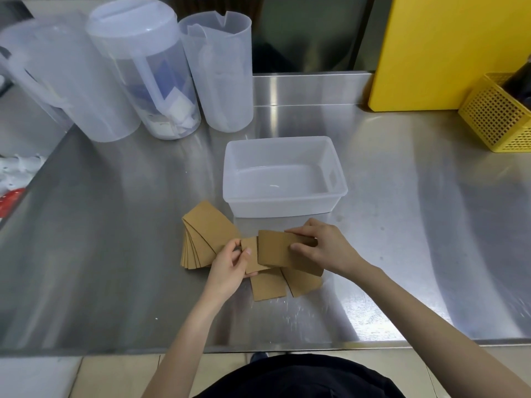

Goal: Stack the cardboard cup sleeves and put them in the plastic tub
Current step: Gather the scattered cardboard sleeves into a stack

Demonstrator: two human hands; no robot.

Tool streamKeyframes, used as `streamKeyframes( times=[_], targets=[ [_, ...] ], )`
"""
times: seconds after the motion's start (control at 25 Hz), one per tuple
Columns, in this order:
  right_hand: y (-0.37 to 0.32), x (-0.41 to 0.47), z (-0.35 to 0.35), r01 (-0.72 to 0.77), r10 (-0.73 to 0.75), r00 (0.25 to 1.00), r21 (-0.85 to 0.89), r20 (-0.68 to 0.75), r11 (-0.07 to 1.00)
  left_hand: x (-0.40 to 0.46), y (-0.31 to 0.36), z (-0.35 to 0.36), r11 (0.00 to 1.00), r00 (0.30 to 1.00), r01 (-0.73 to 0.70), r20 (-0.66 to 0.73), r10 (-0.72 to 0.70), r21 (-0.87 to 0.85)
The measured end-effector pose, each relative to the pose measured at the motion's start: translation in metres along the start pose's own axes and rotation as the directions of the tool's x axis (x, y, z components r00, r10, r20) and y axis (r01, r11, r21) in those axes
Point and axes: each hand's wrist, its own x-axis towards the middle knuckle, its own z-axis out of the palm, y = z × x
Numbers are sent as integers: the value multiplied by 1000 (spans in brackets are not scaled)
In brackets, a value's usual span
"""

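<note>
Right hand [321,248] pinches sleeve [275,249]; left hand [230,265] grips second sleeve [253,255], seemingly; tub [283,145] at 12 o'clock.

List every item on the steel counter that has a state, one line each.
Clear rectangular plastic tub: upright, open, empty.
Fanned pile of brown cardboard cup sleeves: flat on counter, uneven.
Brown sleeve in right hand: pinched, lifted.
Brown sleeve in left hand: gripped.
Lidded translucent pitcher: closed, holding paper bits.
Open translucent pitcher: upright, lidless.
</note>
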Motion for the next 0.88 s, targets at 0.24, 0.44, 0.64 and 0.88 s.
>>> streamKeyframes(
  times=[0.24, 0.44, 0.64, 0.88],
  targets=[
    [-10, 7, 13, 51, -51, 998, -17, 34, 999, -2, 2, 3, 1000, 1000, -4, -2, 4, 16],
    [-7, 7, 14, 34, -34, 999, 10, 2, 999, -4, 8, -2, 995, 998, -18, -54, 23, 97],
    [7, 4, 9, -88, 90, 989, 23, -115, 996, -5, 6, -20, 998, 989, -47, -140, 53, 47],
    [17, -2, 31, -380, 420, 904, -298, 82, 876, -5, 4, -33, 995, 973, -82, -221, 67, -63]
  ],
)
